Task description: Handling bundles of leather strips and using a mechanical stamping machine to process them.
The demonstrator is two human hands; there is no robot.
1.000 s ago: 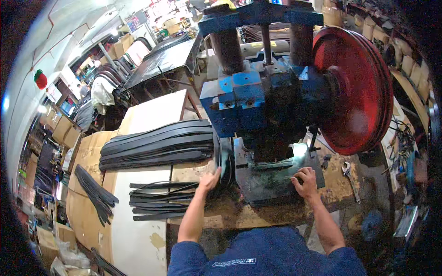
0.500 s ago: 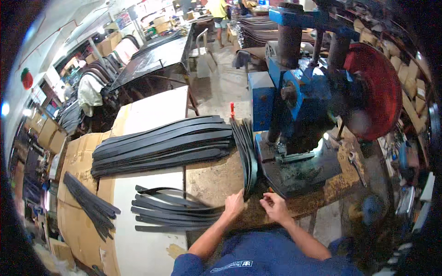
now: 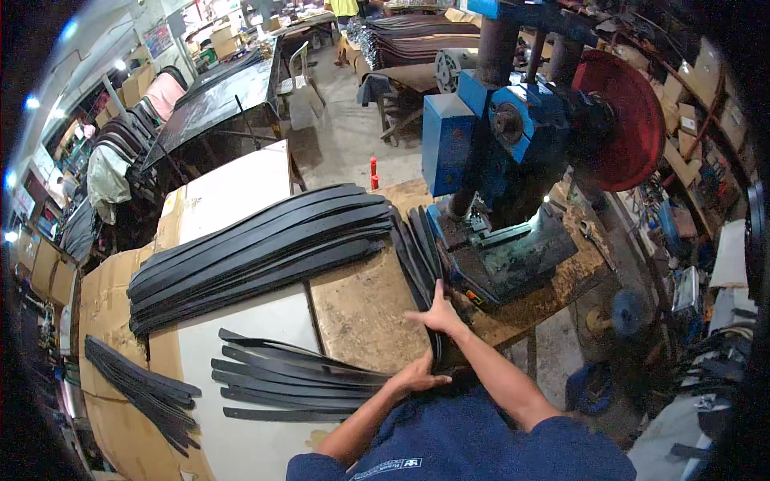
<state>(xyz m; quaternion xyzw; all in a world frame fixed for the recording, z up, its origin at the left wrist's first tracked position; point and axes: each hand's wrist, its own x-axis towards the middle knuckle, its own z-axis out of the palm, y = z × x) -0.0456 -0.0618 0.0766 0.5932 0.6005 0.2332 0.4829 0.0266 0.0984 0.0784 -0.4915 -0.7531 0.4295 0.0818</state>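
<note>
Several long black straps [image 3: 418,248] lie in a bundle beside the press base, running toward my body. My right hand [image 3: 439,311] reaches over this bundle with thumb and fingers spread, touching or just above it. Close to the bundle's near end is my left hand [image 3: 413,375], its thumb stretched out and fingers apart. Just left of that hand, loose black straps [image 3: 297,381] fan out over the white board, their right ends partly hidden by my hand and arm. A large stack of black straps [image 3: 257,248] lies farther back on the left.
A blue press [image 3: 513,136] with a red flywheel [image 3: 622,120] stands on the worn bench to the right. A wrench [image 3: 589,232] lies by its base. Another strap bundle [image 3: 140,393] rests on cardboard at left. A person in yellow [image 3: 343,8] stands far back.
My right hand has moved left and forward onto the strap bundle, its fingers now spread. My left hand has come off the bundle's near end and opened lower down. The view has shifted.
</note>
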